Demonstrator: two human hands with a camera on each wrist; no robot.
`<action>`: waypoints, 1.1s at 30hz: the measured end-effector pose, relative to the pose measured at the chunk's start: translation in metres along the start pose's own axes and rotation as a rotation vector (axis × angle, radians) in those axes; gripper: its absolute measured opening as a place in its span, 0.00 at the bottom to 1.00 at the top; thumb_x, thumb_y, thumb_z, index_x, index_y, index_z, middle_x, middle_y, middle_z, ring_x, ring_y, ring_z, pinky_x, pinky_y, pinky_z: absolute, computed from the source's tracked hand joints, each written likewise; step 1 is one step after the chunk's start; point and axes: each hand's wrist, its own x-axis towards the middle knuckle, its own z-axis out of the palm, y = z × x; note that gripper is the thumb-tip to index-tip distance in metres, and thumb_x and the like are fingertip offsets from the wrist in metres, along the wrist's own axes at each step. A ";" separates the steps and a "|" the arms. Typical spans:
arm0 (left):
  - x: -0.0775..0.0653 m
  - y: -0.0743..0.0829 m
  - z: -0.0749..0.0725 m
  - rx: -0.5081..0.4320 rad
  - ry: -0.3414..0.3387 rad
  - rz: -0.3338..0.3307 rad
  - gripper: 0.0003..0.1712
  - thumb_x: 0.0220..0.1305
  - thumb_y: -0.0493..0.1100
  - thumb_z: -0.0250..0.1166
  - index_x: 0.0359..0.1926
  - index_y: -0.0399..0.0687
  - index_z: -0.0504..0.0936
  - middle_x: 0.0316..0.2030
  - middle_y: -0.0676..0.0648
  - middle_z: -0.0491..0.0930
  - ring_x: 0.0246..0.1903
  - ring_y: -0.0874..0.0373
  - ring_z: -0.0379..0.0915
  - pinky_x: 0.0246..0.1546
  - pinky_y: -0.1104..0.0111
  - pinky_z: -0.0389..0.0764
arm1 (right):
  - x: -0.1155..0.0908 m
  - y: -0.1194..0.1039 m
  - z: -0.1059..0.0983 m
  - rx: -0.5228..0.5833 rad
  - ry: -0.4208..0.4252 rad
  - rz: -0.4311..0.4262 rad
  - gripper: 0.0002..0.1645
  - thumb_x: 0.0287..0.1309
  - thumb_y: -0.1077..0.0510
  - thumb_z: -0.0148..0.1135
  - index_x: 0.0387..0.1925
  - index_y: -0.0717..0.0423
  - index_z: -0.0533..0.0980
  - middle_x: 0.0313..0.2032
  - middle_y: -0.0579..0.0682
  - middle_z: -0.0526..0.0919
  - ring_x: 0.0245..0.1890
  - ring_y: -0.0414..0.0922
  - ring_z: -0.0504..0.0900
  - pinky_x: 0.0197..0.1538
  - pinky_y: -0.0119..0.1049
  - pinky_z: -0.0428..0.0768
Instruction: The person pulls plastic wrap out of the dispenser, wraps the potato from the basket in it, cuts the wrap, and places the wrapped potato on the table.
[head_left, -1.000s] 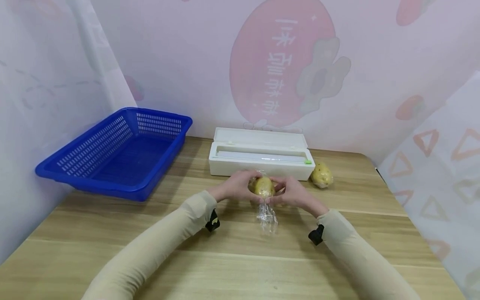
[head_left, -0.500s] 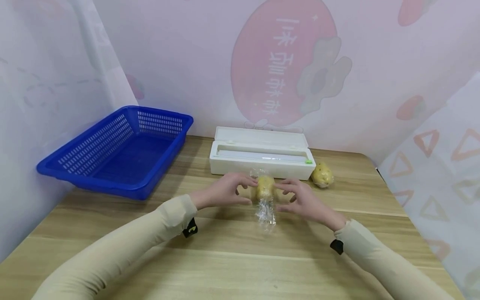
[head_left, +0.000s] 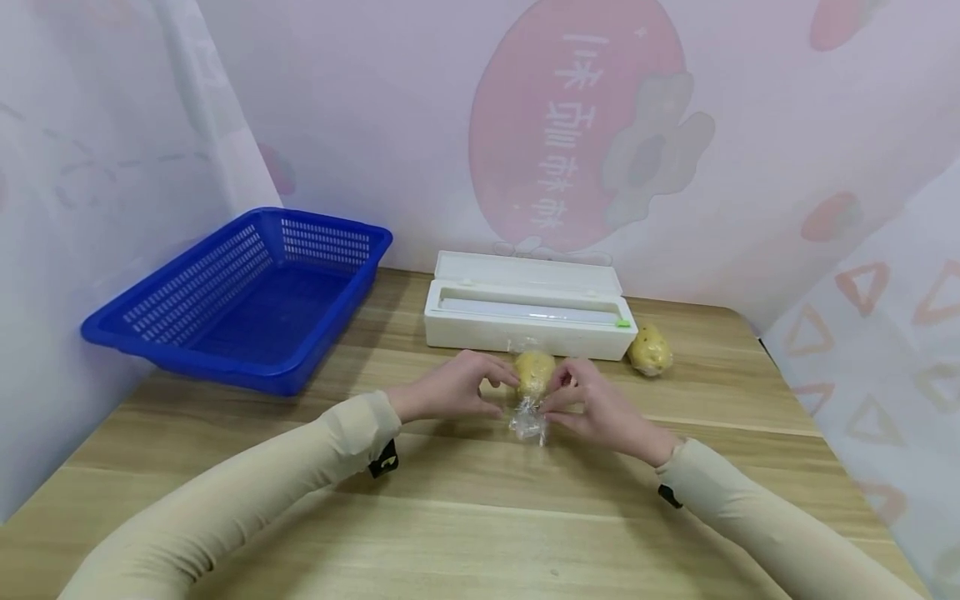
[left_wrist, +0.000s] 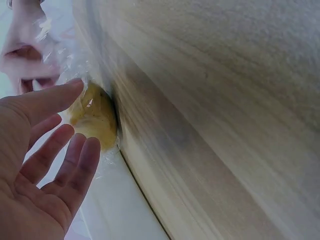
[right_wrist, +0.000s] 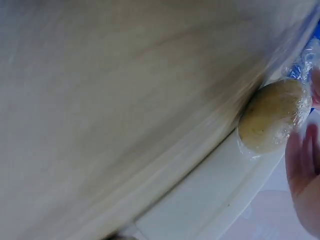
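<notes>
A potato (head_left: 534, 372) in clear plastic wrap lies on the table in front of the white box, the loose end of the plastic wrap (head_left: 527, 422) bunched toward the person. On its left, my left hand (head_left: 454, 387) has its fingers loosely bent, fingertips right at the potato's side. The left wrist view shows this hand's palm (left_wrist: 35, 190) with nothing in it, thumb near the wrapped potato (left_wrist: 95, 117). From the right, my right hand (head_left: 600, 408) pinches the gathered wrap beside the potato. In the right wrist view the wrapped potato (right_wrist: 274, 116) sits against the box.
A white plastic wrap dispenser box (head_left: 525, 335) stands behind with its lid up, a roll inside and a green slider (head_left: 622, 323) on its edge. Another wrapped potato (head_left: 650, 350) lies at its right end. A blue basket (head_left: 277, 379) stands at the left. A printed curtain hangs behind the table.
Both hands let go of the potato and moved apart. The right hand then came back in to the wrap's loose end, which now looks shorter and more bunched.
</notes>
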 end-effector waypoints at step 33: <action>0.027 0.002 0.021 -0.147 0.257 -0.238 0.05 0.58 0.40 0.74 0.30 0.53 0.85 0.30 0.61 0.83 0.33 0.66 0.79 0.40 0.70 0.79 | 0.011 -0.016 0.001 0.337 0.161 0.479 0.08 0.52 0.61 0.75 0.36 0.54 0.85 0.42 0.46 0.85 0.46 0.46 0.81 0.51 0.50 0.79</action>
